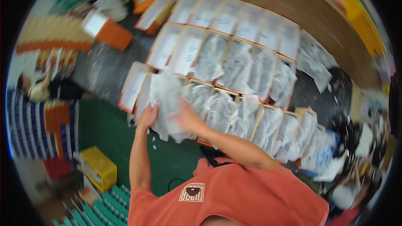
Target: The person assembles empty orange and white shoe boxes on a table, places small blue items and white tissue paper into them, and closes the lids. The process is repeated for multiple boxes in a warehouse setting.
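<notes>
A thin white tissue paper sheet lies loosely over an open shoebox in the nearest row and hangs past its front edge. My left hand is closed at the sheet's left edge, by the front of the box. Blurred by motion, my right hand is over the sheet's right side, thumb and fingers apart. Beside the sheet, to the left, an open white-lined box has orange outer walls. To the right, several boxes hold crumpled tissue paper.
Further rows of open boxes stand behind on a dark table. Loose tissue sheets lie at the right. An orange box sits back left. Another person is at far left; a yellow crate stands lower left.
</notes>
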A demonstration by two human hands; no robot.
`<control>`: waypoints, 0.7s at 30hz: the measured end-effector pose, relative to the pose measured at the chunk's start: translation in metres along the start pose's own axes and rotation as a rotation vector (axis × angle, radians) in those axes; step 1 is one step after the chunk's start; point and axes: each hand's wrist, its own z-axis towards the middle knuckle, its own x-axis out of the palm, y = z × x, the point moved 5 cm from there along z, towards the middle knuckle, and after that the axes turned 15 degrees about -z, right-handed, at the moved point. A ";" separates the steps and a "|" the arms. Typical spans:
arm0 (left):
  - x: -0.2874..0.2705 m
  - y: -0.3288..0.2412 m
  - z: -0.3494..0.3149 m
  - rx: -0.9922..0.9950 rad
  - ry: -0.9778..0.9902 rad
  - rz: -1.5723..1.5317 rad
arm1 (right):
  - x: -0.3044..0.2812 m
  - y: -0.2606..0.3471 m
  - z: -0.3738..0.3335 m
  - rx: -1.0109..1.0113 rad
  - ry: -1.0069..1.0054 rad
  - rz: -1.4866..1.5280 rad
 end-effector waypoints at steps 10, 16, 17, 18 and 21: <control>0.104 0.057 0.012 0.486 -0.377 0.434 | -0.252 -0.125 -0.189 0.251 -0.217 -0.361; 0.155 -0.022 -0.010 0.208 -0.493 0.545 | -0.410 -0.248 -0.406 0.908 -0.907 -0.807; 0.171 -0.037 -0.020 0.197 -0.526 0.572 | -0.414 -0.264 -0.421 1.013 -0.908 -0.796; 0.185 -0.037 -0.023 0.303 -0.481 0.539 | -0.410 -0.271 -0.415 1.000 -0.836 -0.824; 0.234 -0.034 -0.036 0.459 -0.323 0.479 | -0.387 -0.289 -0.401 0.983 -0.718 -0.900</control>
